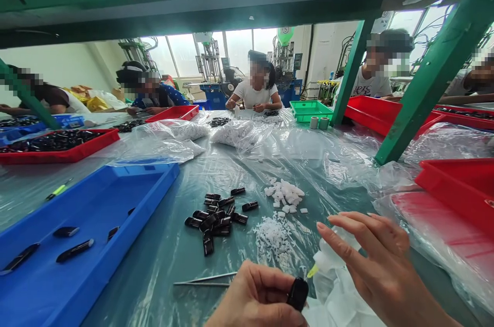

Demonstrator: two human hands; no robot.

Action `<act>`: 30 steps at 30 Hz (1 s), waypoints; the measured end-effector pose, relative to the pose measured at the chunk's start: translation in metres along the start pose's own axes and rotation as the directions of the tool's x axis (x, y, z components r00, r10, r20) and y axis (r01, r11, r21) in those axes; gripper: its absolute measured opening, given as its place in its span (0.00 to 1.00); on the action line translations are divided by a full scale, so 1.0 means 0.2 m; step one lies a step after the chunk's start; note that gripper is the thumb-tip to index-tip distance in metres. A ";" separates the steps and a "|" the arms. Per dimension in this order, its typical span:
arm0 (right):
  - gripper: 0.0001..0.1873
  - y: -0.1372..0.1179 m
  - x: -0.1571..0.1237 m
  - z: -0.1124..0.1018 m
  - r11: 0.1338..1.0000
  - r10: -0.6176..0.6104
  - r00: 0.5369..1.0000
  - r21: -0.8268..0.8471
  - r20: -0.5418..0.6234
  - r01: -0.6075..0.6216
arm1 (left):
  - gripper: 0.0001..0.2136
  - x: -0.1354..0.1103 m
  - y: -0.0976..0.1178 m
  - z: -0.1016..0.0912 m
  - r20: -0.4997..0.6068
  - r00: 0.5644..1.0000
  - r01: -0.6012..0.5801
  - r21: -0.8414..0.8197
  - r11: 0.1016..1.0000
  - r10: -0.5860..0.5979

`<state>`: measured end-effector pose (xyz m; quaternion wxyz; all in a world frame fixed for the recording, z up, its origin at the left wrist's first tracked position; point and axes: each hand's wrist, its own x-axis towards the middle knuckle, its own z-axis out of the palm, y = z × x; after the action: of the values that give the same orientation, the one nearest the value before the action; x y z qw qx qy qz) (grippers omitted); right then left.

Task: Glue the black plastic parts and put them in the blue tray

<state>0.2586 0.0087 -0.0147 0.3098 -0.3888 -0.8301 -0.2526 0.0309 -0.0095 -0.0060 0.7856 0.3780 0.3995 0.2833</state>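
- Left hand (254,296): curled, pinching one small black oblong plastic cap (298,293) at bottom centre.
- Cap long axis: near upright, upper end leaning toward right hand (380,265).
- Right hand: fingers extended over one white squeeze bottle (327,260); grip indeterminate.
- Blue plastic tray (96,198): five long black pieces (75,251).

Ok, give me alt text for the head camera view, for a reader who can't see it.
The person's left hand pinches a small black piece while the right hand is at a small white bottle, over a plastic-covered table. Ahead lie a pile of black pieces, white pieces, tweezers and a blue tray; other people sit across the table.
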 end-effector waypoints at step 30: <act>0.28 -0.01 -0.04 -0.04 0.995 -0.085 0.996 -0.046 0.034 0.086 | 0.08 0.01 -0.03 -0.04 0.052 0.998 0.021 0.017 1.000 -0.022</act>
<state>0.2640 -0.0007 -0.0144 0.2759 -0.3642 -0.8447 -0.2789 0.0265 -0.0082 -0.0138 0.7956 0.3874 0.3854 0.2616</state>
